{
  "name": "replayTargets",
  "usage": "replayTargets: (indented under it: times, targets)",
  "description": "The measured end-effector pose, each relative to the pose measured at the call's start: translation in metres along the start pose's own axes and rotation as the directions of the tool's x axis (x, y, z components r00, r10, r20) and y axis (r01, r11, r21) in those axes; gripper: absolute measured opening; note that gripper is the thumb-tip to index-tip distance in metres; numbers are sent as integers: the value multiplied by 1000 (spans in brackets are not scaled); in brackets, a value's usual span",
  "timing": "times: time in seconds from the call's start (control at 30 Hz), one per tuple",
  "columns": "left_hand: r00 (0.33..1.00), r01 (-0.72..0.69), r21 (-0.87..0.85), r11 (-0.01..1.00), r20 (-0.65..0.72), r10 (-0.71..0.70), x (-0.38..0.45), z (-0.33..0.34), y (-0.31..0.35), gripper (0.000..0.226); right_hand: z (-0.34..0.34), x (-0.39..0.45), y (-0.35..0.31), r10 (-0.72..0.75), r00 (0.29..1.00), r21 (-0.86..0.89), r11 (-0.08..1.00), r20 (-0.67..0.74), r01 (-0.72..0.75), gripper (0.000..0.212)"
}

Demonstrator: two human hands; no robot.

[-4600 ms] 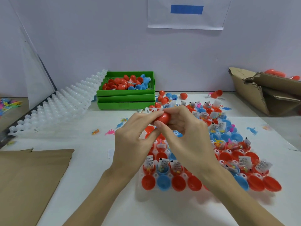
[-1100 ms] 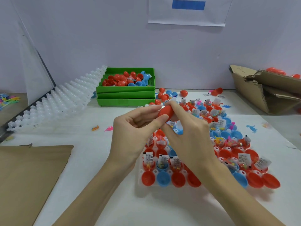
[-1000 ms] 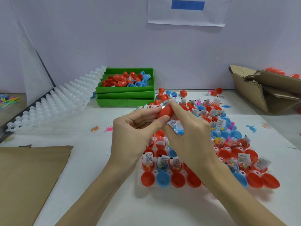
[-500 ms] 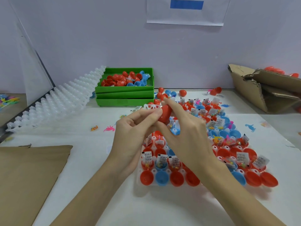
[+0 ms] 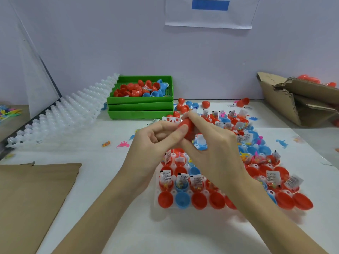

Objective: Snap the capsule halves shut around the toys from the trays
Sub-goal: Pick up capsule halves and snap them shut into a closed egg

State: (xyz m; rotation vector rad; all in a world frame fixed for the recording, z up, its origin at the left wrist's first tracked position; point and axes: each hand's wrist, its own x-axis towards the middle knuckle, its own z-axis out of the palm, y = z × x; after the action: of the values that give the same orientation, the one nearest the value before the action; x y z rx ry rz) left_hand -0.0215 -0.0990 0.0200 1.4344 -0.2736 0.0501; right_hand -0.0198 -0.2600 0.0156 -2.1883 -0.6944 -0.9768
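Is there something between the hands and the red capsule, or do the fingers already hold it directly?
Nothing visible stands between them. The left hand and right hand both pinch the red capsule directly, above the white tray of open halves.

both hands point(image 5: 185, 143) pinching red capsule point(image 5: 188, 128), above filled tray point(image 5: 189, 195)

Red capsule point(image 5: 188, 127) pinched upright above tray point(image 5: 190, 166) of filled halves.
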Motion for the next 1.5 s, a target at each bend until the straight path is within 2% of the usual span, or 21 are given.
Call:
replayTargets:
  times: [0.1,0.2,0.3,0.33,0.4,0.47,0.53,0.6,0.7,0.83,0.9,1.0,1.13,1.33,1.5]
  targets:
    - [983,151,-231,961,137,-121,0,-2,2,37,-2,2,-1,0,1000,27,1000,-1,0,61]
    - [935,336,-492,803,274,-224,0,-1,5,40,-1,1,-4,33,999,164,986,-36,-27,59]
    - [912,400,-619,676,341,-227,-1,1,1,39,-1,1,-7,117,992,298,949,-36,-101,57]
    - [911,401,-634,661,348,-220,-1,2,0,40,0,1,-8,144,989,324,938,-32,-125,55]
    - [923,368,-565,739,321,-214,0,4,-1,44,1,2,-9,173,985,334,930,-26,-154,51]
    - [961,266,-354,897,163,-221,0,5,-4,46,2,2,-7,156,987,275,951,-27,-142,49]
    - [987,153,-215,964,-8,-158,2,4,-8,46,3,2,-4,126,992,191,974,-10,-121,49]
    - [991,119,-259,959,-22,-129,2,3,-6,42,2,1,-1,93,995,127,987,25,-95,50]
    - [984,166,-357,919,116,-133,1,0,2,40,3,1,0,51,997,103,993,52,-56,51]
    - [973,217,-452,865,171,-155,0,0,5,35,4,1,-3,83,997,197,977,6,-82,49]
    - [979,195,-478,856,148,-140,0,2,4,37,5,0,-10,177,984,381,908,34,-177,53]
    - [995,99,-519,849,75,-71,-2,9,1,37,9,-3,-23,280,956,641,718,91,-271,53]
    - [1000,-24,-480,877,-27,12,-4,15,-1,40,10,-4,-31,345,931,760,571,120,-309,52]
    - [998,-58,-425,903,-57,37,-7,21,-3,48,6,-3,-32,375,923,765,567,91,-306,53]
    - [998,-40,-453,891,-62,13,-8,20,-5,41,7,-4,-29,371,926,739,604,72,-299,57]
